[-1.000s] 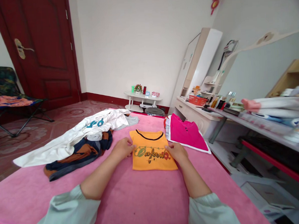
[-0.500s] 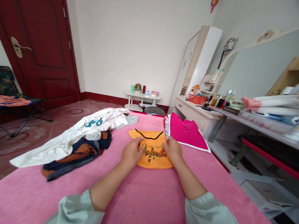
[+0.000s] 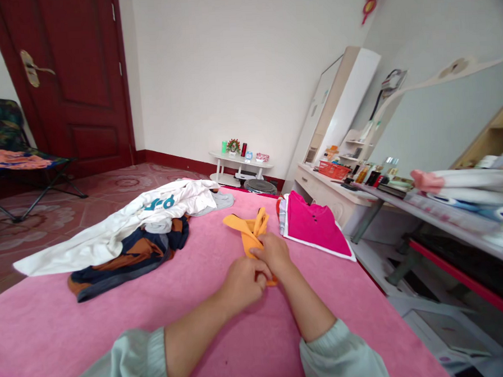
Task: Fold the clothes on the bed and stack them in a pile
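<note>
A yellow shirt (image 3: 249,237) with a dark neckline trim lies bunched into a narrow strip on the pink bed cover (image 3: 226,347). My left hand (image 3: 245,284) is closed at its near end, fingers curled in a pinch on the cloth. Just above and to the right, my right hand (image 3: 275,256) grips the same shirt along its right side, its fingers bent over the fabric. The two hands nearly touch and cover much of the shirt's lower part. Its printed lettering is hidden.
To the left lie a white long garment (image 3: 110,229) and a navy and brown garment (image 3: 132,256). A magenta folded top (image 3: 316,221) rests on others at the right. Beyond the bed's right edge stands a cluttered desk (image 3: 430,210); a folding chair (image 3: 18,161) is at far left.
The yellow shirt went from spread flat with its lettering showing to a narrow folded strip. My left hand moved right and nearer; my right hand moved left, bringing them together.
</note>
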The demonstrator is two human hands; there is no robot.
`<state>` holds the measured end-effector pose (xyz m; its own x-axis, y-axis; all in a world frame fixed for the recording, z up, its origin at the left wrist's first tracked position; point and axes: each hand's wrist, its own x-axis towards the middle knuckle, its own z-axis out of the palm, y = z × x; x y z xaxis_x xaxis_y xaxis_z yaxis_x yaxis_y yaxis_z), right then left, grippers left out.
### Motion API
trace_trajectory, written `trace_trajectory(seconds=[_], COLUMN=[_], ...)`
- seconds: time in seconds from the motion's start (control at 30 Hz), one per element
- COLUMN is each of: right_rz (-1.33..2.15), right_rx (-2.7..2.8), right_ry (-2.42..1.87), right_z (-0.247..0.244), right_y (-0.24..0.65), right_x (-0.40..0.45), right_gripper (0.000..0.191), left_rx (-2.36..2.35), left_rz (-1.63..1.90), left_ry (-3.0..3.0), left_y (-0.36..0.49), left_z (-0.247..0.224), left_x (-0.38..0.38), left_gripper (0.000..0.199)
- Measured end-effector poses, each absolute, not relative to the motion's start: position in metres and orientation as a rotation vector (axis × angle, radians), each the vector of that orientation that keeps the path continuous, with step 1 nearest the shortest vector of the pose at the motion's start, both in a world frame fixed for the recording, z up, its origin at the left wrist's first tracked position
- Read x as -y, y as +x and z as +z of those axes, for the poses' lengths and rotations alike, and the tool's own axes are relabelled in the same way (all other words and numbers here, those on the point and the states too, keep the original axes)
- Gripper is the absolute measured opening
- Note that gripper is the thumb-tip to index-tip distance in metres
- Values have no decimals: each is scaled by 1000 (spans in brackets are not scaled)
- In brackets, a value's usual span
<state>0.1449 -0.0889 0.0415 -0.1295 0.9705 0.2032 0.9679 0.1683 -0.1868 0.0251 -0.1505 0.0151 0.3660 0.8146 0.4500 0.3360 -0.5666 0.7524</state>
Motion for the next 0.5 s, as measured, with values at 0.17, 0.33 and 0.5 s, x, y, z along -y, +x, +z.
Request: trace_trajectory(seconds=[0.17,0.33,0.5], right_rz=[246,668,402], right_rx=[1983,1694,1571], right_ry=[-1582,-1396,-1490], right_z=[28,70,140], right_y=[152,201,269], right_x=[80,75,41], right_gripper=[15,26,33], left_rx=[-1256,-1446,-1510], left_rz=[1393,1284,1086], left_ry=[1751,1634,1713], left_y=[-8,-38,-32], left_z=[10,-9,-13], left_x=[116,80,73], left_gripper=[30,29,27])
